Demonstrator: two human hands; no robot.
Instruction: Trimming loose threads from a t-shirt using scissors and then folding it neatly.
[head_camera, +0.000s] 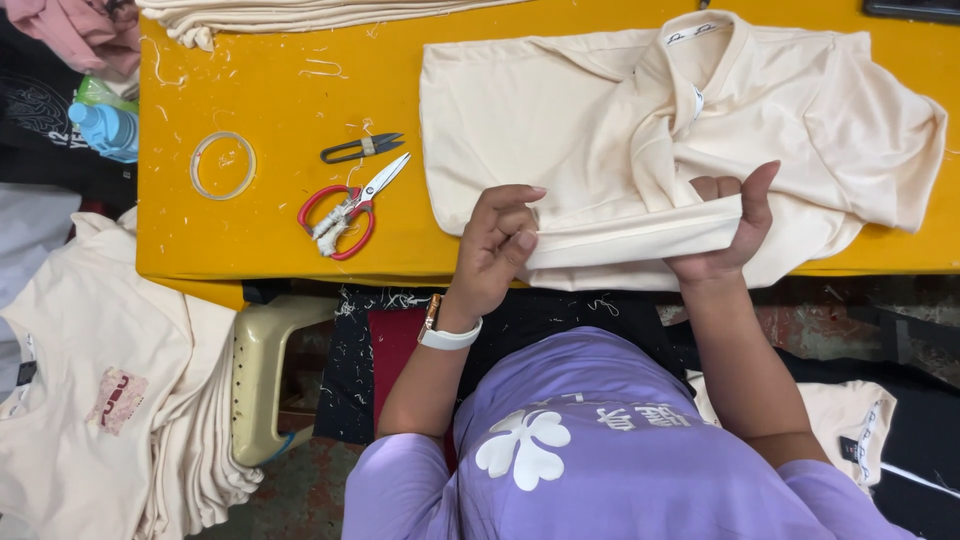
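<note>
A cream T-shirt (560, 120) lies spread on the yellow table (260, 230), collar toward the far edge. My left hand (497, 250) pinches the left end of its stretched hem near the table's front edge; a white watch is on that wrist. My right hand (735, 225) grips the right end of the same hem band, thumb up, pulling it taut between both hands.
Red-handled scissors (345, 210), small black thread snips (362, 148) and a clear tape ring (223, 165) lie left of the shirt. A stack of cream shirts (110, 400) rests on a beige stool (265, 370) at the lower left. A blue bottle (105, 128) stands at the far left.
</note>
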